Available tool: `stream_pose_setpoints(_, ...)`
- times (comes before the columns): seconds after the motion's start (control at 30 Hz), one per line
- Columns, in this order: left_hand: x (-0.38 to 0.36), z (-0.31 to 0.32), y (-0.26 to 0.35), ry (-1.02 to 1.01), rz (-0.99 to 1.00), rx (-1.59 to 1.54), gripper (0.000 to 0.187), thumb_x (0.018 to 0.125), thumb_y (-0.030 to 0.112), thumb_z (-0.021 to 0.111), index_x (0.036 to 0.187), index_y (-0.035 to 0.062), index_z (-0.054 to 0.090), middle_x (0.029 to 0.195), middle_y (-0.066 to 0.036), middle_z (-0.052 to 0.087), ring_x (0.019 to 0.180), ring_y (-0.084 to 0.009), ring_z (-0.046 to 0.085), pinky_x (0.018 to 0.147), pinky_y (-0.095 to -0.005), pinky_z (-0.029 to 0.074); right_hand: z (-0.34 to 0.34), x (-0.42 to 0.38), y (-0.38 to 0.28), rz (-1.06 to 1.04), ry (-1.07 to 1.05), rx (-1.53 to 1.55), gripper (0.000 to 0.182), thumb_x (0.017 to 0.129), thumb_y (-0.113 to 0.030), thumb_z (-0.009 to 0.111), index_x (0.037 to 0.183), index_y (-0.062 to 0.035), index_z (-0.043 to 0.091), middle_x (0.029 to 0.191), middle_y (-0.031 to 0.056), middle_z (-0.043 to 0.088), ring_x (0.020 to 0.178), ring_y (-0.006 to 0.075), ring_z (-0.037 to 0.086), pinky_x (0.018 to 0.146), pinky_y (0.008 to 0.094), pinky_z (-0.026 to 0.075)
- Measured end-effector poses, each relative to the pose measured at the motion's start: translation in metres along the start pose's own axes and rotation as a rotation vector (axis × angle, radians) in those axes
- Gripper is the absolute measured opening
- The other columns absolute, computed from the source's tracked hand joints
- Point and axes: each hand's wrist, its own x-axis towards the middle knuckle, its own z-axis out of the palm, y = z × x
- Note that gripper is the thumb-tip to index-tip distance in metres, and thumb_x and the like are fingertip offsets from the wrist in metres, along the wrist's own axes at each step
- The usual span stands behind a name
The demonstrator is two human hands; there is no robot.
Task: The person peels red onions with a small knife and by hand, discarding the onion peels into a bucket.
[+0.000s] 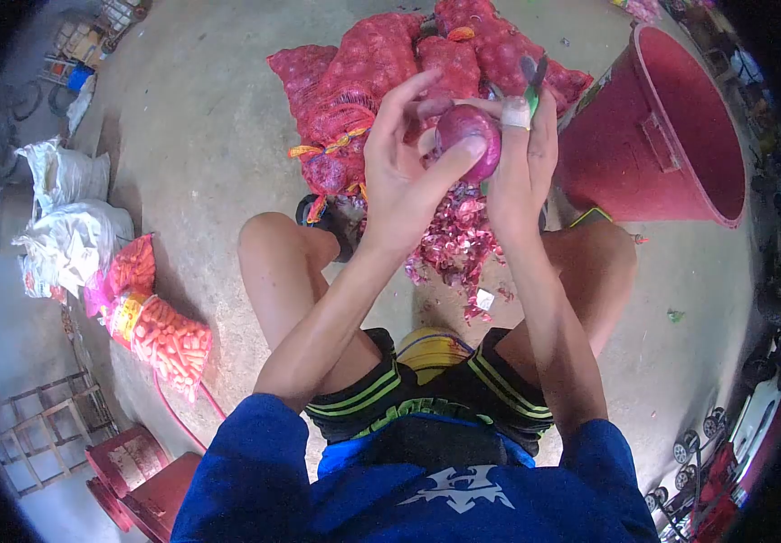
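Observation:
A round purple-red onion (464,134) is in my left hand (401,185), with the thumb across its near side and the fingers curled behind it. On the onion's right side is my right hand (515,176), closed around a small green-and-black tool (532,81) whose dark tips stick up past the fingers. White tape wraps one finger of that hand. The tool's lower part is hidden by the fingers. Below both hands, loose onion skins (454,226) lie heaped on the floor between my feet.
Red mesh sacks of onions (372,68) lie ahead. A large red tub (607,136) leans at the right. To the left are white sacks (78,231) and a bag of carrots (169,339). Red stools (132,462) stand at lower left; wheeled carts (702,443) line the right.

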Motion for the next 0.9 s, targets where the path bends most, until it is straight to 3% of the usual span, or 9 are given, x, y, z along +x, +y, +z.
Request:
stream_pose_setpoints(0.1, 0.0, -0.001, -0.003, -0.044, 0.121, 0.129, 0.068, 0.094, 0.003, 0.077, 0.154, 0.0077, 0.048, 0.133, -0.011, 0.058, 0.12, -0.0199, 0.065, 0.1, -0.0336, 0.058, -0.006, 0.002, 0.01, -0.102, -0.005, -0.12, 0.043, 0.116, -0.03, 0.047, 0.145, 0.002, 0.043, 0.11, 0.0136, 0.077, 0.098, 0.015, 0.07, 0.092, 0.0307, 0.054)
stream_pose_setpoints(0.17, -0.004, 0.002, -0.001, 0.036, -0.014, -0.055, 0.065, 0.089, -0.001, 0.081, 0.148, 0.0036, 0.053, 0.133, -0.008, 0.056, 0.124, -0.0153, 0.057, 0.107, -0.0346, 0.051, -0.004, -0.002, 0.009, -0.131, -0.027, -0.102, 0.042, 0.116, -0.029, 0.047, 0.144, 0.0021, 0.044, 0.109, 0.0133, 0.077, 0.099, 0.0156, 0.07, 0.092, 0.0313, 0.054)
stream_pose_setpoints(0.33, -0.005, 0.005, -0.004, 0.091, -0.002, -0.052, 0.056, 0.095, 0.005, 0.078, 0.146, 0.005, 0.054, 0.127, -0.006, 0.058, 0.117, -0.0121, 0.058, 0.102, -0.032, 0.051, -0.003, -0.008, 0.012, -0.207, 0.018, -0.168, 0.034, 0.108, -0.015, 0.057, 0.137, 0.0036, 0.053, 0.108, 0.0139, 0.078, 0.105, 0.0219, 0.072, 0.098, 0.0372, 0.053)
stream_pose_setpoints(0.4, -0.004, 0.007, -0.003, 0.135, -0.024, -0.068, 0.054, 0.098, 0.007, 0.077, 0.146, 0.0056, 0.054, 0.125, -0.005, 0.059, 0.114, -0.011, 0.059, 0.099, -0.031, 0.051, -0.003, -0.016, 0.007, -0.212, -0.032, -0.367, 0.043, 0.107, -0.014, 0.06, 0.144, 0.005, 0.049, 0.111, 0.0154, 0.078, 0.109, 0.0222, 0.072, 0.101, 0.0396, 0.053)
stream_pose_setpoints(0.5, -0.001, 0.01, 0.006, 0.187, -0.083, -0.092, 0.049, 0.101, 0.011, 0.073, 0.146, 0.006, 0.054, 0.121, -0.003, 0.06, 0.112, -0.0096, 0.059, 0.097, -0.0291, 0.051, 0.0, -0.013, 0.013, -0.221, -0.04, -0.33, 0.052, 0.106, -0.015, 0.062, 0.151, 0.0055, 0.044, 0.112, 0.0153, 0.078, 0.11, 0.0231, 0.072, 0.102, 0.0402, 0.053)
stream_pose_setpoints(0.63, 0.0, 0.006, 0.001, 0.112, -0.089, -0.152, 0.069, 0.092, 0.005, 0.082, 0.151, 0.0056, 0.045, 0.126, -0.008, 0.059, 0.117, -0.0151, 0.06, 0.1, -0.0318, 0.054, 0.008, -0.002, 0.014, -0.255, 0.104, -0.194, 0.055, 0.107, -0.016, 0.063, 0.154, 0.0041, 0.043, 0.11, 0.0145, 0.078, 0.106, 0.0229, 0.073, 0.1, 0.0378, 0.054)
stream_pose_setpoints(0.7, -0.002, 0.006, 0.006, 0.04, -0.12, -0.156, 0.09, 0.081, -0.002, 0.089, 0.154, 0.0049, 0.037, 0.132, -0.013, 0.056, 0.124, -0.0227, 0.062, 0.105, -0.038, 0.057, 0.004, 0.002, 0.003, -0.027, 0.03, 0.073, 0.055, 0.106, -0.015, 0.065, 0.153, 0.0033, 0.044, 0.11, 0.0145, 0.078, 0.106, 0.0216, 0.073, 0.1, 0.0354, 0.055)
stream_pose_setpoints(0.8, 0.0, -0.003, 0.006, 0.026, -0.17, -0.131, 0.085, 0.082, -0.005, 0.086, 0.152, 0.0043, 0.038, 0.134, -0.014, 0.056, 0.125, -0.0244, 0.063, 0.107, -0.0401, 0.058, -0.005, 0.006, -0.018, 0.091, -0.022, 0.063, 0.054, 0.105, -0.014, 0.066, 0.152, 0.003, 0.045, 0.11, 0.0153, 0.079, 0.108, 0.0204, 0.073, 0.101, 0.0346, 0.055)
stream_pose_setpoints(0.9, 0.001, -0.01, 0.011, 0.016, -0.268, -0.299, 0.081, 0.084, -0.006, 0.084, 0.15, 0.0032, 0.038, 0.136, -0.016, 0.057, 0.122, -0.0251, 0.065, 0.106, -0.0403, 0.058, -0.019, 0.012, -0.023, 0.016, -0.117, 0.056, 0.058, 0.102, -0.009, 0.071, 0.152, 0.0051, 0.046, 0.107, 0.0148, 0.08, 0.107, 0.0193, 0.074, 0.102, 0.0356, 0.055)
